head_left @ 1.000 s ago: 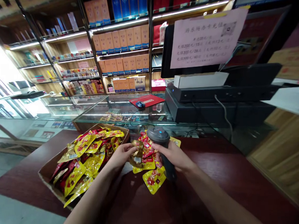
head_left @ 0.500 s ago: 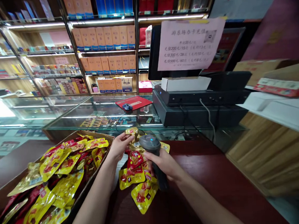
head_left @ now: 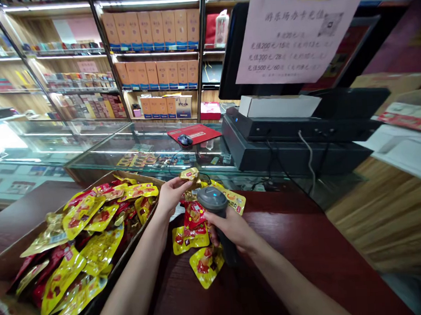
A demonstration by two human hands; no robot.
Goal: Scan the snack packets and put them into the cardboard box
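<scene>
My left hand (head_left: 172, 194) pinches a small gold packet (head_left: 190, 174) between thumb and fingers, above a pile of snack packets. My right hand (head_left: 232, 226) is wrapped round the handle of a dark grey handheld scanner (head_left: 212, 198), whose head with a small blue light faces up over the pile. Red packets (head_left: 193, 215) and yellow packets (head_left: 207, 267) lie under and in front of the scanner on the dark red table. To the left stands an open cardboard box (head_left: 112, 273) full of yellow, red and gold packets (head_left: 95, 250).
Behind the table is a glass display counter (head_left: 145, 137) with a red mat (head_left: 204, 133) and a mouse (head_left: 185, 140). A monitor bearing a pink paper sign (head_left: 289, 38) stands over black equipment (head_left: 296, 152) at the right. Stocked shelves (head_left: 157, 54) line the back.
The view has tilted down and shifted slightly. My left hand has raised the gold packet slightly off the pile. The scanner stays in my right hand.
</scene>
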